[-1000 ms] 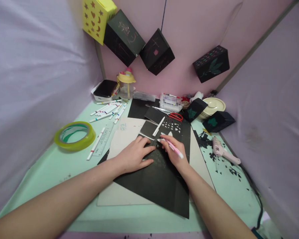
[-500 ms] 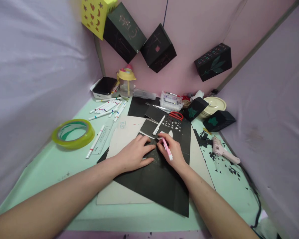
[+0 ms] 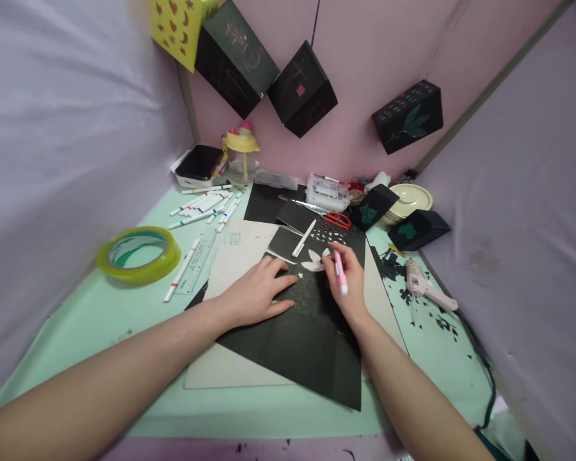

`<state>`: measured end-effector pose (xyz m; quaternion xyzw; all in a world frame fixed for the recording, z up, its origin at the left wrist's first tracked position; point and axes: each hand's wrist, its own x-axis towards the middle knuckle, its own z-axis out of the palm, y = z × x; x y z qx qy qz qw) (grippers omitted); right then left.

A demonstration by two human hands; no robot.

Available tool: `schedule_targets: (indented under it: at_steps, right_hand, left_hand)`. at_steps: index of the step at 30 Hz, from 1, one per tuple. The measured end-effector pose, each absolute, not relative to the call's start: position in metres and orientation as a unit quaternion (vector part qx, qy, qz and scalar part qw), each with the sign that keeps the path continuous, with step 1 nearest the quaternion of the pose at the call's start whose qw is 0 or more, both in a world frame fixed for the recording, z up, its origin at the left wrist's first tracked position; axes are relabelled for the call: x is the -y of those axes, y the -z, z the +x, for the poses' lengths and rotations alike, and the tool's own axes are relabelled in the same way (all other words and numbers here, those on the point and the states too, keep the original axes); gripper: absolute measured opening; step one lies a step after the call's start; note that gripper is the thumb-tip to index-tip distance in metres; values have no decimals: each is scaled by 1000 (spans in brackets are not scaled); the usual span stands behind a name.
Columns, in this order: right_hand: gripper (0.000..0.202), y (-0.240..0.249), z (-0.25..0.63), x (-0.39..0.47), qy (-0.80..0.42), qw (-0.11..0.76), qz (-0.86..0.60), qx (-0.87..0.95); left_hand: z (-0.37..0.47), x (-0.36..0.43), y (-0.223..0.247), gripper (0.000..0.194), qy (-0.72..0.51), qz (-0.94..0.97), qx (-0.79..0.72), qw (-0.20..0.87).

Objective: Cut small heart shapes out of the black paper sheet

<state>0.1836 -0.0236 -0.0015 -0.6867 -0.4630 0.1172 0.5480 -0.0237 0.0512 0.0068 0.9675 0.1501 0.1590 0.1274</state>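
Observation:
A large black paper sheet [image 3: 297, 352] lies over a pale board [image 3: 240, 378]. It has leaf-shaped and star cut-outs and faint drawn outlines. My left hand [image 3: 264, 291] rests on the sheet's left part with its fingers spread, holding nothing. The fingers of my right hand [image 3: 346, 282] are closed round a pink pen-like tool [image 3: 340, 272], beside the leaf-shaped cut-outs [image 3: 313, 264]. The tool's tip is too small to make out. A white pen [image 3: 304, 238] lies on the paper just beyond my hands.
Tape roll [image 3: 139, 255], ruler [image 3: 198, 266] and markers [image 3: 206, 205] lie left. Red-handled scissors [image 3: 336, 221], a clear case [image 3: 327, 192] and a lidded bowl [image 3: 410, 202] stand behind. A glue gun [image 3: 429, 288] and black scraps are right. Paper boxes [image 3: 302, 89] hang above.
My right hand has moved right and slightly away from my left hand with the pink tool, uncovering a small star cut-out and the leaf shapes. My left hand stays in place on the paper.

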Motion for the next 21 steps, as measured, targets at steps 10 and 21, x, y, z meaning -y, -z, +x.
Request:
schedule_targets:
  at_steps: [10,21]
  right_hand:
    - [30,-12,193,30,-148,549,-660,491]
    - [15,-36,190,39,-280,415,-671,547]
  left_hand:
    - [-24,-51,-9,45,-160,967,-151,130]
    - [-29,-64,-12,41,-111,981,-146,71]
